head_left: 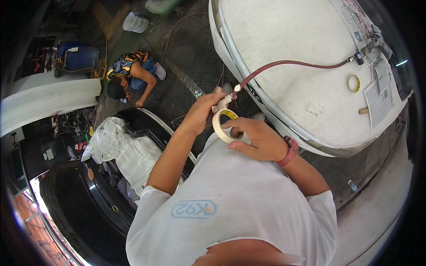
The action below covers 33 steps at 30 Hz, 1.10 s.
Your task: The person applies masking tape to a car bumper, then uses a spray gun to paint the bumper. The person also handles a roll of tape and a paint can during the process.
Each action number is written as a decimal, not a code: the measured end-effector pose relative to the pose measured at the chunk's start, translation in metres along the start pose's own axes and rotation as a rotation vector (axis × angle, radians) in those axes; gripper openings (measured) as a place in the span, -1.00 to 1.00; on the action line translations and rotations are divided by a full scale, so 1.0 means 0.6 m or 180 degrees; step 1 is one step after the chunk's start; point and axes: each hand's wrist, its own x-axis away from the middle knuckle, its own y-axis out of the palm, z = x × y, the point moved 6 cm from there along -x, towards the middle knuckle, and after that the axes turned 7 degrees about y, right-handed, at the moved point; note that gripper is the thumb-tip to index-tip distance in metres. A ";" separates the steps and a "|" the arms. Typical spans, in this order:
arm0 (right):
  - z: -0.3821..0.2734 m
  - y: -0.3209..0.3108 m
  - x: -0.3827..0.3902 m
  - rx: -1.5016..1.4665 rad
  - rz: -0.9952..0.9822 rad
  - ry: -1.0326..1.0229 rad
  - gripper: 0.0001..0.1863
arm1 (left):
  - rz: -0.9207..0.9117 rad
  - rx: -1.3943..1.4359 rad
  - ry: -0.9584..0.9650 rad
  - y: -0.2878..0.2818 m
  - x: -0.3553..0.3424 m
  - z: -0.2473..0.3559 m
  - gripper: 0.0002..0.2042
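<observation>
My right hand (262,139) grips a roll of masking tape (217,127), fingers around its ring and thumb at the lower side. A crumpled, pale strip (222,104) reaches from the roll to my left hand (203,108). The left fingers are closed on the end of a dark red hose (284,63), with the strip beside it. A pale wrap (237,88) circles the hose just past those fingertips. From there the hose arches over a white car panel (275,31) to a metal fitting (355,57).
On the white panel lie another tape roll (353,83) and newspaper sheets (379,99). A person (133,71) crouches at the left beside a black car part (148,122). Paper covering (128,150) drapes over dark parts. A white bucket (135,23) stands farther off.
</observation>
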 end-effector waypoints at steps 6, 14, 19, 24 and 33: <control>0.069 0.004 0.022 -0.0255 0.0208 -0.0045 -0.56 | 0.0166 -0.3028 0.1204 0.055 0.012 0.070 -0.72; 0.119 -0.002 -0.022 -0.0096 0.0628 0.0448 -0.74 | 0.0111 -0.2447 0.0938 0.036 0.015 0.065 -0.71; 0.133 0.000 -0.056 0.0337 0.0812 0.0387 -0.76 | -0.0444 -0.2346 0.0453 0.011 0.041 0.064 -0.62; 0.155 0.015 -0.075 -0.0061 0.0906 0.0344 -0.83 | -0.0389 -0.1826 0.0397 0.005 0.052 0.066 -0.51; 0.189 0.010 -0.129 -0.0498 0.1157 -0.0195 -0.78 | 0.0140 -0.0334 0.0130 -0.029 0.042 0.015 -0.50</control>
